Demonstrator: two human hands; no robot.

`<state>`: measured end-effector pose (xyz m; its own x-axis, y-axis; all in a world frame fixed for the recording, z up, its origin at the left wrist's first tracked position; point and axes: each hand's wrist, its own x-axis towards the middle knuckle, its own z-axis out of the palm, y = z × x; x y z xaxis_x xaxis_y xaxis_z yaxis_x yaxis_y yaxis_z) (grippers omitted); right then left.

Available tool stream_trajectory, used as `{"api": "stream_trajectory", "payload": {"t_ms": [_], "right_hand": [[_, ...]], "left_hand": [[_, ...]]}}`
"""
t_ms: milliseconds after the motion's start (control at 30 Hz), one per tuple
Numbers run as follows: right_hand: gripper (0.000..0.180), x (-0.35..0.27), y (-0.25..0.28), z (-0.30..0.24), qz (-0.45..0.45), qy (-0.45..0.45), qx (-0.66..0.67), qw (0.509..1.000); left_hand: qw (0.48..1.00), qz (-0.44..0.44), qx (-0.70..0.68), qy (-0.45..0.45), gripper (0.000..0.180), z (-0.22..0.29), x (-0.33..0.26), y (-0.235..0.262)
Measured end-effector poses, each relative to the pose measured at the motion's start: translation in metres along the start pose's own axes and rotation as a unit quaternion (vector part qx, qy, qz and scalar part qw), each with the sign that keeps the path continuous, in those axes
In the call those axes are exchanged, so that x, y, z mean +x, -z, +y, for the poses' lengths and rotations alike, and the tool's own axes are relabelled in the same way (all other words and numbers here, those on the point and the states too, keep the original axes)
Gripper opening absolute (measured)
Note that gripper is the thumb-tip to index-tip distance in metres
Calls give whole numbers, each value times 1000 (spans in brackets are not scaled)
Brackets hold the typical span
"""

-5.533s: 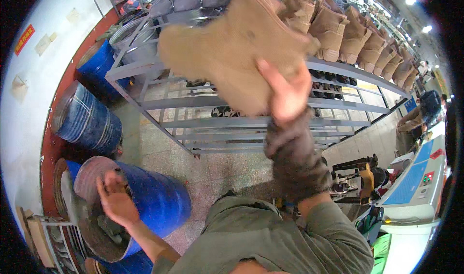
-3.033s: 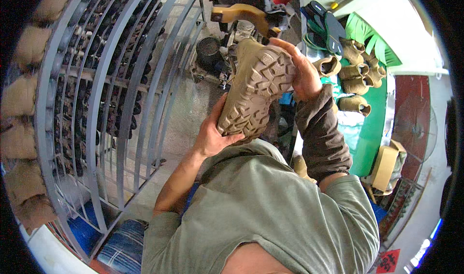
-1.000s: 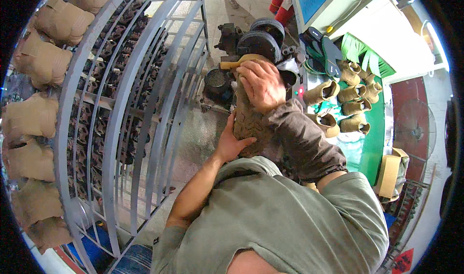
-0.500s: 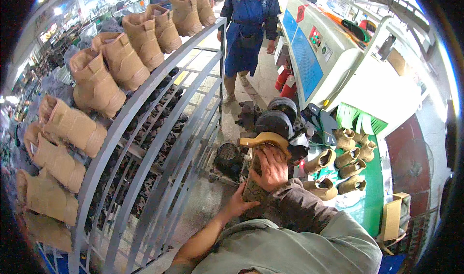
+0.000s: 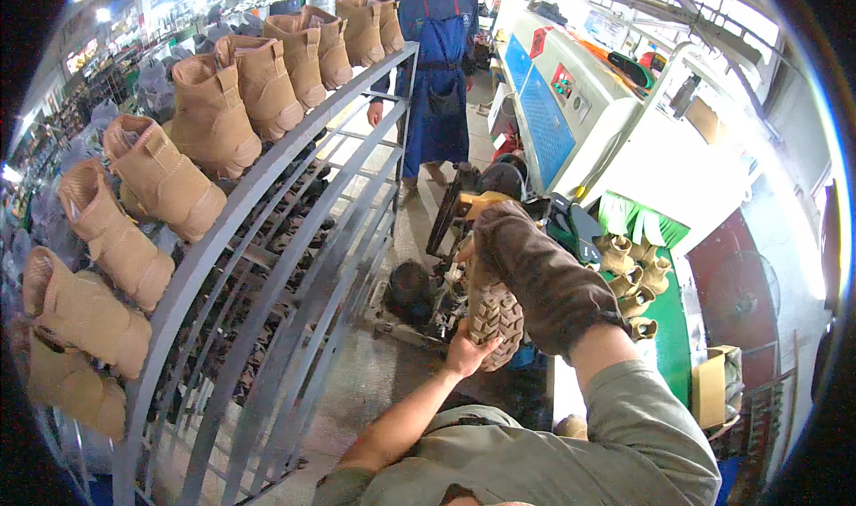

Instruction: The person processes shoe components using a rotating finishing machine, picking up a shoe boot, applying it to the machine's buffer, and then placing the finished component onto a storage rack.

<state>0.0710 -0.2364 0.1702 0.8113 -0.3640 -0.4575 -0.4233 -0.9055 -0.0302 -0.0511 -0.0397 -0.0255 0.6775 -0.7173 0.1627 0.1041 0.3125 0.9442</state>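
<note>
L hand [image 5: 473, 352] has the near end of a boot [image 5: 497, 317], grip closed on it, thumb across the lugged sole. R hand hidden behind its dk brown sleeve [image 5: 544, 274], can't tell its grip. Boot's in front of torso, btwn L hand and R sleeve, sole partly toward cam, just this side of the machine w/ yellow guard [image 5: 481, 203]. Grey rack [image 5: 132, 457] on L, tan boots [image 5: 214, 118] along top. R side: green bench [image 5: 674, 332] w/ tan shoes [image 5: 615, 255]. Person in blue apron [image 5: 437, 109] past rack end.
</note>
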Motion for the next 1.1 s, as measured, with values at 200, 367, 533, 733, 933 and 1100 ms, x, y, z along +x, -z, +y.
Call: {"api": "stream_trajectory", "payload": {"t_ms": [200,367,533,733,933,1100], "right_hand": [[81,21,-22,18,44,21,32,998],[85,6,-64,54,100,31,93,990],[103,-114,-98,66,-5,44,182,982],[87,-137,-276,177,-33,112,771,627],[48,-140,-302,209,63,-37,360,930],[63,-102,-342,229,160,102,221,957]], "left_hand": [[999,-22,38,16,61,-2,-1,-4],[947,-17,309,89,88,8,-23,-1],[911,-147,372,96,76,22,-59,28],[685,-336,573,301,97,-6,4,8],[856,98,-429,269,77,-9,84,-49],[821,272,-456,207,52,-17,142,-133]]}}
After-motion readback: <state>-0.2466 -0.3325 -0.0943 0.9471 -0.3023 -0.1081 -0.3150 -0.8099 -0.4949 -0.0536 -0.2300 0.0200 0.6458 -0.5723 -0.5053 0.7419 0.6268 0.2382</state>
